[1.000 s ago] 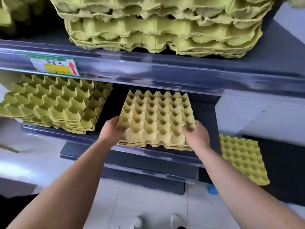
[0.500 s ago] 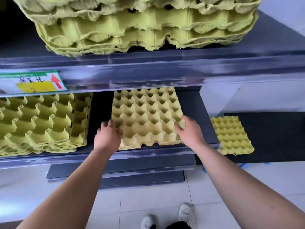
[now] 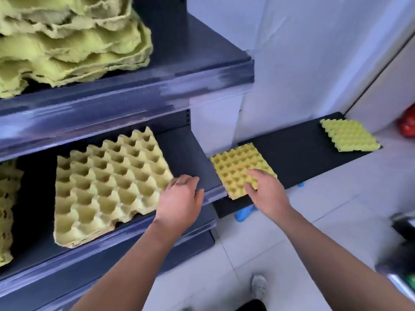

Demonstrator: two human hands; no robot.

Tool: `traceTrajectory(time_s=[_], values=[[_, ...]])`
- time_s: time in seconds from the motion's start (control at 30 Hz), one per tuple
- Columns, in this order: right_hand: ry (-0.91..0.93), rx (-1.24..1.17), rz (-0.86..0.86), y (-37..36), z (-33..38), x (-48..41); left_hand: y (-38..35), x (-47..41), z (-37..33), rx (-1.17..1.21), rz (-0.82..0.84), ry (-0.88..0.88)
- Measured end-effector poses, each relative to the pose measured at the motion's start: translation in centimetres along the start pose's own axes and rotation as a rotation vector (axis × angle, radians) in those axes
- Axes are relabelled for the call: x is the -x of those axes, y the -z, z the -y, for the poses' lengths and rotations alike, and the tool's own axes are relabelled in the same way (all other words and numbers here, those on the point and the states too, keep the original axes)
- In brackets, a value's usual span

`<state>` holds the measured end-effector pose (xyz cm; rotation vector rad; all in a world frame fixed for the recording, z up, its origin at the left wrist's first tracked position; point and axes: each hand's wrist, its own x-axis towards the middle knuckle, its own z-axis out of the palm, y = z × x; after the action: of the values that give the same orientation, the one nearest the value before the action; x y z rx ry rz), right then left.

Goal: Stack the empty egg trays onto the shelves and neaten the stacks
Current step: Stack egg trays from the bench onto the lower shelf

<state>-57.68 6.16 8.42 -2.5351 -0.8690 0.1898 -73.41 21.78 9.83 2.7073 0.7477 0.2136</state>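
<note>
Fingers [image 3: 185, 180] of the left hand [image 3: 179, 198] hang loosely curled and hold nothing. The hand hovers just at three o'clock of the shelf stack [image 3: 107, 185], a low pile of pale yellow egg trays lying cups-up on the middle shelf [image 3: 188, 149]. The right hand [image 3: 267, 191] has its fingers [image 3: 254, 175] straight and spread over the near corner of the small tray [image 3: 235, 167]; they grip nothing, and whether they press on it I cannot tell.

The shelves are dark grey-blue metal with glossy front edges, blurred in this view. The upper shelf [image 3: 202, 52] bears a tall ragged pile [image 3: 67, 41] of greenish trays at eleven o'clock. A further pile [image 3: 9, 209] is cut off at nine o'clock, on the middle shelf.

A low black platform [image 3: 303, 153] runs from the centre toward two o'clock along the white wall [image 3: 314, 52]. The small tray lies at its near end and the far tray [image 3: 350, 135] at its far end — well apart. Something blue [image 3: 243, 213] shows beneath the near end. The floor [image 3: 336, 198] is pale tile. A red thing [image 3: 407, 124], too blurred to name, sits at three o'clock, and a shoe [image 3: 259, 286] at six.
</note>
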Motion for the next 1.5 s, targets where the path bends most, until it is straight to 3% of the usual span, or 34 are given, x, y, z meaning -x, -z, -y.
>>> traceTrajectory(time_s=[0.23,0.5,0.87,1.03,1.17,1.37,1.5], values=[[-0.055,0.007,-0.014,4.9,-12.3,-2.2,-7.2,-5.8,-11.2,0.024,0.103,-0.078],[0.013,0.018,0.075,6.5,-22.8,-9.2,-15.6,-13.1,-18.4,0.054,0.173,0.123],[0.041,0.067,0.299,-5.0,-31.0,-22.0,-28.1,-22.8,-14.1,-0.058,0.376,0.361],[-0.027,0.074,0.389,-11.4,-34.3,-26.8,-34.2,-26.6,-10.3,-0.093,0.471,0.456],[-0.126,0.024,0.441,-16.8,-36.5,-29.9,-38.7,-28.0,-7.4,-0.046,0.514,0.637],[-0.197,-0.010,0.476,-22.5,-38.5,-32.8,-43.5,-28.4,-4.4,0.077,0.479,0.868],[-0.206,-0.041,0.451,-23.7,-39.3,-33.3,-44.4,-28.3,-4.5,0.168,0.328,0.934]])
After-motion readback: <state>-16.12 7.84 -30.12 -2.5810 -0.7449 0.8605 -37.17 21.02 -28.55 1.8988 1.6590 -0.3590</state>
